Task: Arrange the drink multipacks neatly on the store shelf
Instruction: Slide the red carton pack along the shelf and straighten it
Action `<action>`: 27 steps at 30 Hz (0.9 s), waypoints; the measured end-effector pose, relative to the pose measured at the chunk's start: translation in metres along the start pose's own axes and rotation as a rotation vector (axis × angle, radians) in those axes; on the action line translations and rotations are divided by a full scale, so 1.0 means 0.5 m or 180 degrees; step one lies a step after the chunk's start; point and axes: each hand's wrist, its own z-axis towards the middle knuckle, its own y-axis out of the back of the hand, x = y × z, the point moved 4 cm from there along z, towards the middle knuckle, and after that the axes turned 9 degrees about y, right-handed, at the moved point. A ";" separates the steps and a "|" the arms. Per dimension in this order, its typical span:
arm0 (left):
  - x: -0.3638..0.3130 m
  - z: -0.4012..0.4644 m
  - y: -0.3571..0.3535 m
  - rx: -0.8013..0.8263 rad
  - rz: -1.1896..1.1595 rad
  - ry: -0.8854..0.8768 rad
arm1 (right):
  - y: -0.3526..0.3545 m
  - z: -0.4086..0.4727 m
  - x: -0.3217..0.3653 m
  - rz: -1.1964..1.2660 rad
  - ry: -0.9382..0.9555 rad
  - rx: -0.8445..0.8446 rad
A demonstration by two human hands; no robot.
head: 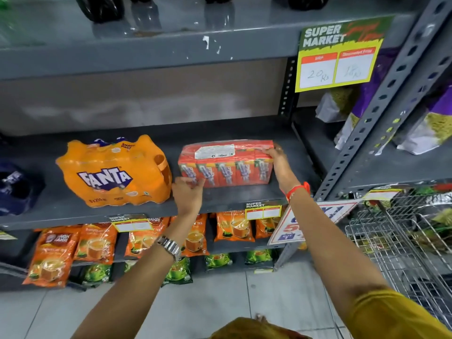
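A grey metal shelf (232, 199) holds two drink multipacks side by side, a little apart. On the right sits a red carton pack (226, 163): a row of small juice cartons standing upright, sealed together in clear film, with a white label on top. Both hands are on it. The left hand (187, 193) is at the near left corner, fingers curled against the front face of the end carton, thumb side up; the grip looks loose and partly open. The right hand (277, 159) reaches over the far right end, fingers bent down across the top edge and pressing on the film, palm against the pack's right side. The left wrist wears a metal watch (170, 247), the right a red thread band (297, 190).

To the left stands an orange Fanta pack (113, 171), small bottles wrapped in printed orange film, its logo facing near. Further left, at the picture's edge, lies a dark blue wrapped pack (17, 187), partly cut off.

On the shelf below, orange tea pouches (96, 243) stand in a row, with green pouches (178, 270) under them. Above, dark bottles (100, 8) stand on the upper shelf, and a yellow price sign (338, 53) hangs at its right end. A wire basket (401, 241) on the near right holds packets that are too blurred to identify.
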 end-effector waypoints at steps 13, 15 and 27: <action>-0.173 0.027 -0.118 0.2161 0.0087 0.0600 | -0.077 -0.267 -0.055 -0.1342 0.0810 -0.1352; -0.216 0.025 -0.130 0.2408 0.0878 0.0080 | -0.133 -0.313 -0.070 -0.1024 0.1113 -0.0776; -0.250 0.005 -0.143 0.1316 0.2339 -0.1509 | -0.095 -0.226 -0.070 -0.0458 0.0860 0.0101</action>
